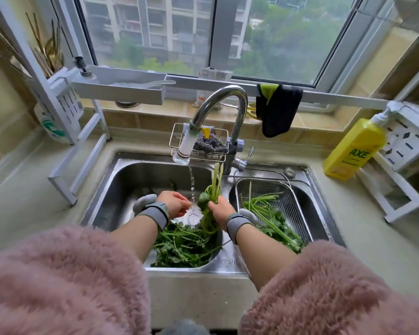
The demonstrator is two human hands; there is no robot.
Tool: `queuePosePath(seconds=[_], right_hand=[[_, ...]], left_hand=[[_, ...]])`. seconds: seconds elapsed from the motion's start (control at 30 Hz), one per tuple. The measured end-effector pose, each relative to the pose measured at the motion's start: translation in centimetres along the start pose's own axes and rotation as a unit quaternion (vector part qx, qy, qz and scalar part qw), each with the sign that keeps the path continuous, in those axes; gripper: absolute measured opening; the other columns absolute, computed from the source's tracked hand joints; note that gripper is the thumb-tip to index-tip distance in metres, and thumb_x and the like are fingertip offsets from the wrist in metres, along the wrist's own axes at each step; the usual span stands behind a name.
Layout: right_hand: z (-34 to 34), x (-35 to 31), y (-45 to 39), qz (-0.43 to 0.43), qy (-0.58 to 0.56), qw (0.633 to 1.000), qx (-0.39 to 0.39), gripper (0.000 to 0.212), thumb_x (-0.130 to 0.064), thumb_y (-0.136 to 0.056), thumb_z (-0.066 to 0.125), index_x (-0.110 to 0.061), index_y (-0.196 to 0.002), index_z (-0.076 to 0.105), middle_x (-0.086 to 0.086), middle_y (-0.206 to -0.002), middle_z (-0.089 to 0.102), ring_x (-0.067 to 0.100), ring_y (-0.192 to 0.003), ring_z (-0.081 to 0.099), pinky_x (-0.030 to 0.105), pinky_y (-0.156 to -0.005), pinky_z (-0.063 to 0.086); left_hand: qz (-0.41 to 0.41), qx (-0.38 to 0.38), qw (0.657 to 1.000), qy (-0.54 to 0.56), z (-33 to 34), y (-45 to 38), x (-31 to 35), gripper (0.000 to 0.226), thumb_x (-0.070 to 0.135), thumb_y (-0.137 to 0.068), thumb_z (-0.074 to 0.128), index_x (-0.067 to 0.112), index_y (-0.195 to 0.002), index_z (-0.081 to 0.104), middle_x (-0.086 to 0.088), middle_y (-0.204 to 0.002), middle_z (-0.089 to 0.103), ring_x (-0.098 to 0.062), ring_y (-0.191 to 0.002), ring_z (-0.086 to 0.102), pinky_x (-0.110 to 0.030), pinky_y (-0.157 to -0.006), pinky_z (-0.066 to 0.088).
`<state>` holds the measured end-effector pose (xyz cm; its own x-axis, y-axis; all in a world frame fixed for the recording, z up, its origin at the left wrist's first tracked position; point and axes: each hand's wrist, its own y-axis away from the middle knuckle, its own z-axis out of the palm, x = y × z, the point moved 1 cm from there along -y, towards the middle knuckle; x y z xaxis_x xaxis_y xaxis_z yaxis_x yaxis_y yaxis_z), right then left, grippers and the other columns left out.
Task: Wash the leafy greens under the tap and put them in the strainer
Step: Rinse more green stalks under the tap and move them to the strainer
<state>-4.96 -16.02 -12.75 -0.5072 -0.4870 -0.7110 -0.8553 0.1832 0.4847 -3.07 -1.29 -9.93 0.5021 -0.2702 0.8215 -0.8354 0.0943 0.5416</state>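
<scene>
My right hand (221,209) grips a bunch of leafy greens (213,189) over the left sink basin, stems pointing up, leaves hanging below the fist. Water runs from the tap (183,151) in a thin stream just left of the bunch. My left hand (173,203) is beside the stream with fingers curled toward the bunch; whether it holds anything is unclear. A pile of greens (182,245) lies in the left sink basin (121,189). The metal mesh strainer (290,199) sits in the right basin with several washed stalks (271,218) in it.
A wire rack with a scouring pad (209,143) hangs behind the tap. A yellow detergent bottle (353,151) stands on the counter at right beside a white rack (402,146). A dark cloth (277,110) hangs from the rail. A white shelf frame (80,146) stands at left.
</scene>
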Motion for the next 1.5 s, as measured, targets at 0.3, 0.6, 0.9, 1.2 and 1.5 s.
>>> queuePosePath(seconds=[0.3, 0.6, 0.9, 1.2, 1.5], right_hand=[[-10.2, 1.1, 0.1, 0.064, 0.086, 0.994, 0.006, 0.020, -0.016, -0.098, 0.040, -0.001, -0.096, 0.054, 0.020, -0.106, 0.051, 0.029, -0.101, 0.053, 0.039, -0.093, 0.043], [-15.0, 6.3, -1.0, 0.126, 0.240, 0.963, -0.013, 0.037, -0.006, -0.101, 0.026, 0.005, -0.129, 0.048, 0.018, -0.131, 0.050, 0.029, -0.125, 0.048, 0.031, -0.099, 0.039], [-14.9, 8.8, -2.2, 0.145, 0.335, 0.929, -0.065, 0.036, -0.010, -0.099, 0.032, 0.001, -0.130, 0.048, 0.022, -0.135, 0.046, 0.028, -0.126, 0.044, 0.029, -0.093, 0.034], [-14.1, 8.1, -3.8, 0.153, 0.364, 0.918, 0.042, 0.052, -0.028, -0.100, 0.031, -0.004, -0.146, 0.025, 0.013, -0.155, 0.014, 0.029, -0.143, 0.016, 0.035, -0.116, 0.019], [-11.6, 5.6, -4.0, 0.059, 0.302, 0.949, 0.073, 0.022, -0.023, -0.091, 0.043, -0.013, -0.072, 0.047, 0.011, -0.080, 0.047, 0.028, -0.078, 0.043, 0.033, -0.079, 0.042]], left_hand=[[0.009, -0.044, 0.999, -0.026, 6.7, -0.1, 3.3, 0.024, -0.007, -0.082, 0.063, 0.006, -0.062, 0.057, -0.011, -0.063, 0.055, -0.017, -0.058, 0.052, -0.019, -0.050, 0.049], [0.009, -0.071, 0.997, -0.042, 13.0, -1.2, 4.9, 0.022, -0.004, -0.082, 0.065, 0.007, -0.065, 0.055, -0.009, -0.066, 0.056, -0.014, -0.057, 0.054, -0.017, -0.052, 0.050], [-0.026, -0.049, 0.997, -0.052, 13.1, -2.0, 2.6, 0.023, -0.008, -0.083, 0.060, 0.004, -0.065, 0.055, -0.009, -0.062, 0.056, -0.014, -0.055, 0.051, -0.014, -0.044, 0.046], [0.013, -0.177, 0.914, -0.365, 11.1, -0.6, 0.6, 0.032, -0.009, -0.079, 0.062, 0.009, -0.105, 0.069, 0.002, -0.090, 0.063, -0.011, -0.081, 0.057, -0.017, -0.064, 0.047], [0.073, -0.117, 0.871, -0.472, 13.1, -0.6, -2.3, 0.024, 0.025, -0.081, 0.072, 0.014, -0.102, 0.071, -0.003, -0.103, 0.070, -0.017, -0.093, 0.064, -0.027, -0.090, 0.051]])
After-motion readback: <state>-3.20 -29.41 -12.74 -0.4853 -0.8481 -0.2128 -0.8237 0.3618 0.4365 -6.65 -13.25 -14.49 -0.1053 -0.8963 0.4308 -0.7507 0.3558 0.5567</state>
